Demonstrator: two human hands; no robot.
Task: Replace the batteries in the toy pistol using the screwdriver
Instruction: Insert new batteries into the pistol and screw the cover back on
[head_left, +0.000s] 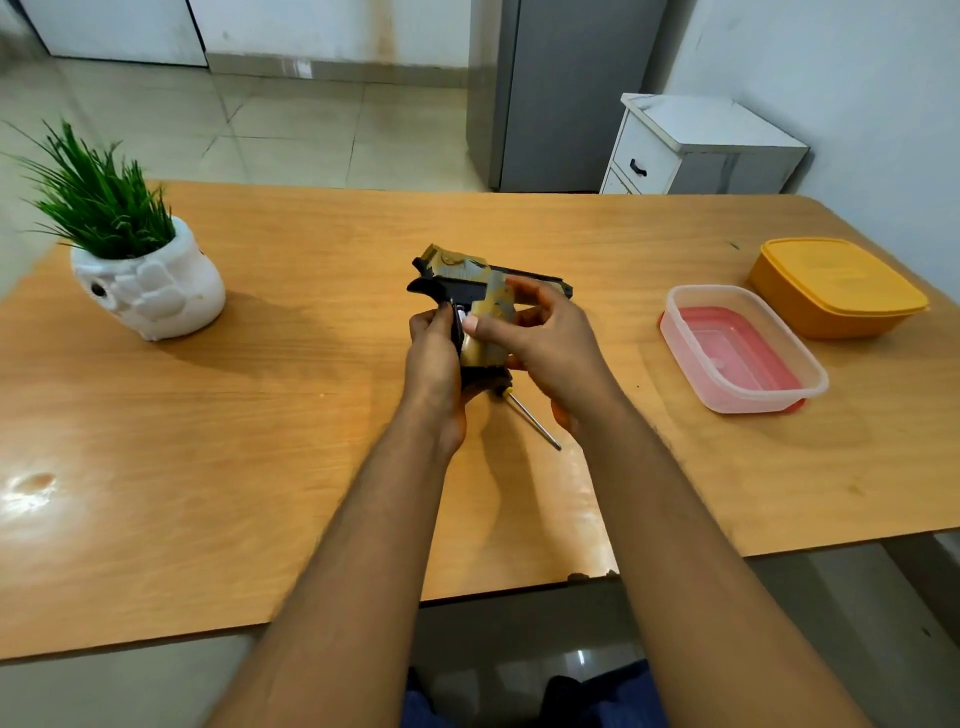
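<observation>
1. The tabletop was a big wooden slab, and everything happened around its middle. Plenty of room on it, so my take is there was no reason to work mid-air; lowering the work closer to the wood would have made a dropped part easier to find.

2. Off by the right edge sat an orange lidded box and, just beside it, a clear container with something red inside. A white plant pot was over by the left edge. None of them was in the way.

3. The toy pistol was held up over the middle of the tabletop, barrel pointing right, grip end down toward the person.

4. The left hand was wrapped around the back and bottom of the pistol's grip, steadying it. I'd keep that hold firm but not squeeze the cover side.

5. The right hand was curled on the other side of the grip, thumb pressing near a small white bit at the back edge. It looked like a battery or the compartment opening, but too small to be sure. I'd work it with the thumb slowly so nothing popped out.

6. The screwdriver lay on the tabletop right under the hands, tip toward the near edge, nobody touching it.
</observation>
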